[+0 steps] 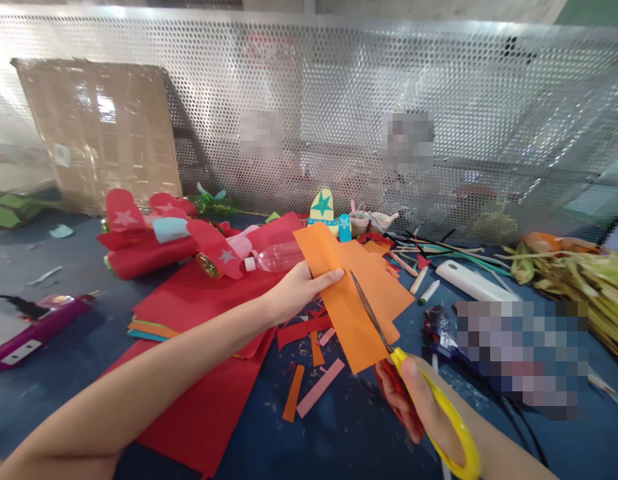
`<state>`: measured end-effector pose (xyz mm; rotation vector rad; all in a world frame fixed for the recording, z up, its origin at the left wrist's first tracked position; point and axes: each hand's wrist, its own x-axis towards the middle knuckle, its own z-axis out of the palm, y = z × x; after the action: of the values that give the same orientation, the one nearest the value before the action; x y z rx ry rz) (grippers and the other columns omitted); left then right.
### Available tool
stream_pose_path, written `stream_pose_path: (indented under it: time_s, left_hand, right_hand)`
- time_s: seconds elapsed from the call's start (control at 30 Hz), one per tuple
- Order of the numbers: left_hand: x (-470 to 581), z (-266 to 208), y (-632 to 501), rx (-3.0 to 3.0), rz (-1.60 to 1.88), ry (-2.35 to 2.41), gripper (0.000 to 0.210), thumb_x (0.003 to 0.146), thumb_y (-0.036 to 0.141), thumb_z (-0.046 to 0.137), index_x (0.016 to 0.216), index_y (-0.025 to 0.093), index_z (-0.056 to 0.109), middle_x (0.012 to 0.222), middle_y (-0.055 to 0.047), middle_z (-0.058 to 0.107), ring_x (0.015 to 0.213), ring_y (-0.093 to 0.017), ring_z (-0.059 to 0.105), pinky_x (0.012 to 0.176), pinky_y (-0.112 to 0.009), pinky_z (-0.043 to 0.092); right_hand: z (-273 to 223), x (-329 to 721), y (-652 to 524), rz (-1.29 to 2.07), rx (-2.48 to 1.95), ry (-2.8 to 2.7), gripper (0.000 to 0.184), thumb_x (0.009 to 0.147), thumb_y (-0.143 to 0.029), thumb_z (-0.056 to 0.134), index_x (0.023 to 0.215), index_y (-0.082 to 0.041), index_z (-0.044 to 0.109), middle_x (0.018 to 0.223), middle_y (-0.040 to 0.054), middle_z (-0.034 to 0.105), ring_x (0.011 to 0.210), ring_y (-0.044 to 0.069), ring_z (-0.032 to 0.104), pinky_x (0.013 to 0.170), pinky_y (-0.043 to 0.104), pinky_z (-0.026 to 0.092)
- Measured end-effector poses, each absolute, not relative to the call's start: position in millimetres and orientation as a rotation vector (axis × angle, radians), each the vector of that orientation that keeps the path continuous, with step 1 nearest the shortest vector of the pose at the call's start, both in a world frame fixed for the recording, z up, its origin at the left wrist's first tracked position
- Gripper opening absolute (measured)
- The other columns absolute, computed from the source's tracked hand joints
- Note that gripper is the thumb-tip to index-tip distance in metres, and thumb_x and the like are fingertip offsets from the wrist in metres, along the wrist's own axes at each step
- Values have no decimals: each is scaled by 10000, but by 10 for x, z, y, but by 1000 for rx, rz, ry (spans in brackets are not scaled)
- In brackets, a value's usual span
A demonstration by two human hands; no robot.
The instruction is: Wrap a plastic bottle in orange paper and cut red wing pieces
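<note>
My left hand (pixel 301 293) pinches a sheet of orange paper (pixel 351 333) near its left edge, thumb on top. In my right hand (pixel 423 400) is a pair of scissors (pixel 451 417) with yellow and red handles. The blades lie along a cut running up the orange paper, their tip close to my left thumb. Red sheets (pixel 189 407) are stacked under my left forearm. Beyond my left hand lies a clear plastic bottle (pixel 281 257) with a white cap. Paper strips (pixel 321 387), pink and orange, are scattered below the sheet.
Red paper-covered bottle models (pixel 149 247) stand at the left, before a cardboard panel (pixel 101 133). A purple power strip (pixel 43 327) sits at the left edge. On the right are a white tool (pixel 473 281), a glue gun (pixel 441 333) and dried husks (pixel 573 273). Perforated metal (pixel 289 80) closes the back.
</note>
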<state>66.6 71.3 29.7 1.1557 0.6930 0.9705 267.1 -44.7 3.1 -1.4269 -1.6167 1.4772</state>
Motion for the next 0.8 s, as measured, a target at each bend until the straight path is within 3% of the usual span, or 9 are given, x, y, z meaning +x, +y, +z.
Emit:
stream_pose_path:
  time_s: [0.33,0.5,0.8]
  left_hand:
    - [669,284,721,1153,991,677,381,711,366,800,995,138,689,1111,-111,718,988,-259,688,872,-370,551]
    - [674,276,724,1143,995,669,402,709,363,803,1019,137,683,1124,-114,714,997,-255,686,871,-360,555]
    - [668,295,723,1102,974,695,373,730,312,793,1037,135,677,1144,-123,706,1031,-274,675,907,-393,539]
  right_hand:
    - [74,2646,-474,1450,-1504,-1605,728,672,-935,206,676,-225,366,482,-102,257,341,42,290,329,159,309]
    - [27,2681,-452,1425,-1483,-1639,695,770,-867,183,765,-221,439,503,-105,258,327,44,250,314,163,290]
    - [-64,2700,-400,1367,-1467,-1666,638,801,-834,227,745,-225,408,475,-108,265,303,46,278,294,155,269]
